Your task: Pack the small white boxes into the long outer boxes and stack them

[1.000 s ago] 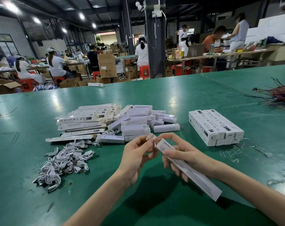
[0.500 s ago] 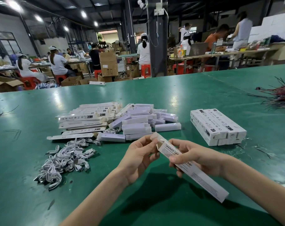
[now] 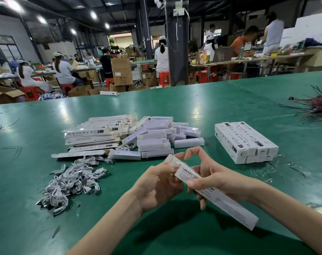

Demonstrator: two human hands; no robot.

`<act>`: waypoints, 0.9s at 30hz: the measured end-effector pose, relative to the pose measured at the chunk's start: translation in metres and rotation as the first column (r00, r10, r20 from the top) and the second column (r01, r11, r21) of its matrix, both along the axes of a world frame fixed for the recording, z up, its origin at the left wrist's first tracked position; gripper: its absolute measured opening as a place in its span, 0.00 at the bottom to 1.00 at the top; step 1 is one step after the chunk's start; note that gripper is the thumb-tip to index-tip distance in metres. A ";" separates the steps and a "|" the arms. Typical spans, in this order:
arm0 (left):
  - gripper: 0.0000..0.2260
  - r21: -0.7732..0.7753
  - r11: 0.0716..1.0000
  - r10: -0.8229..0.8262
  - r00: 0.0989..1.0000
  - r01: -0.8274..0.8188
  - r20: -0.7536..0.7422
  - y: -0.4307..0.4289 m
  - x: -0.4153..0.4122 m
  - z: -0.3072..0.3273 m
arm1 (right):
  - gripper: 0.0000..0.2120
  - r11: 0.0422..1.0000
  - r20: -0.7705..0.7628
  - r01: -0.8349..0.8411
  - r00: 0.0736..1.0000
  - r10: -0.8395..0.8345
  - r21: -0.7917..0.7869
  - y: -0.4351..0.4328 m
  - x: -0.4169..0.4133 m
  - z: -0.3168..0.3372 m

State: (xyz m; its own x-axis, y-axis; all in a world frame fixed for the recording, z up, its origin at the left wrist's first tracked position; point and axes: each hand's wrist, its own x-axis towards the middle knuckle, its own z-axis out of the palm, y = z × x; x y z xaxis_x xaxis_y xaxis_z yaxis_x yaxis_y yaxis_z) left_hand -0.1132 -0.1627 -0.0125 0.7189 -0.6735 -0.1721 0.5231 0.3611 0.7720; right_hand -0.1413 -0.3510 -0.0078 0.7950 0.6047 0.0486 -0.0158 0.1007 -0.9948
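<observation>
Right grip (image 3: 217,179) clamped round my long outer box (image 3: 230,207), held above the desk (image 3: 46,218); left grip (image 3: 156,184) pinches the box at its end flap (image 3: 172,160). I should steady the body, fold squarely and tuck fully before stacking.

"SMART" on held long box (image 3: 230,206)

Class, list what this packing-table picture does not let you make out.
Head view, all:
Inside of the held long box: its walls and the left hand hide it.
Its printed title: the thumb of the right hand covers the middle.
Coloured wires: cut by the right edge.
</observation>
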 end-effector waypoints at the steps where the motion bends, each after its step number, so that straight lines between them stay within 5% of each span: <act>1: 0.21 -0.039 0.999 0.002 0.999 -0.004 -0.045 0.000 0.000 0.000 | 0.19 1.000 0.005 -0.004 1.000 0.004 0.012 0.000 0.000 -0.001; 6: 0.10 -0.025 0.995 0.092 0.993 -0.094 -0.072 -0.002 0.000 0.002 | 0.18 0.999 -0.010 0.035 0.999 -0.035 -0.004 0.001 0.001 -0.002; 15: 0.14 -0.012 0.979 0.204 0.979 -0.204 0.009 -0.006 -0.001 -0.001 | 0.12 0.992 -0.017 0.125 0.992 -0.125 -0.020 -0.001 0.005 -0.001; 27: 0.06 0.096 0.942 0.301 0.937 -0.321 0.175 -0.007 -0.004 0.001 | 0.13 0.989 0.009 0.135 0.991 -0.135 -0.060 -0.002 0.006 -0.002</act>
